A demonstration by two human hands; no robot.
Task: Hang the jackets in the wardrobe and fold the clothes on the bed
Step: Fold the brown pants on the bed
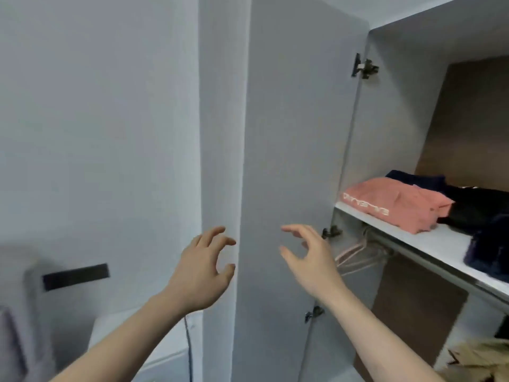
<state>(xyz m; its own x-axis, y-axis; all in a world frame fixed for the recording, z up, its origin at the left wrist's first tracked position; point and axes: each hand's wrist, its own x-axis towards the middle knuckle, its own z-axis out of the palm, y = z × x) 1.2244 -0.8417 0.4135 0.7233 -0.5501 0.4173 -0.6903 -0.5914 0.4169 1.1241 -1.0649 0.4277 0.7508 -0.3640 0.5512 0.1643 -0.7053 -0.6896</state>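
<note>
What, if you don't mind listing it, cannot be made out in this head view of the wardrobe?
- Hangers: partly hidden under the shelf and by the right hand; count unclear.
- Pink garment: its lettering is too blurred to read.
- Dark clothes: cut off by the right edge.
- Beige item: cut off at the bottom corner; unidentifiable.
- Left hand: contact with the door is unclear.

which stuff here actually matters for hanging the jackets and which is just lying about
Belongs to the job:
- open wardrobe door
- empty hangers on the rail under the shelf
- left hand and right hand, both empty

Just lying about:
- folded pink garment and dark clothes on the shelf
- black cable
- tan fabric, lower right
</note>
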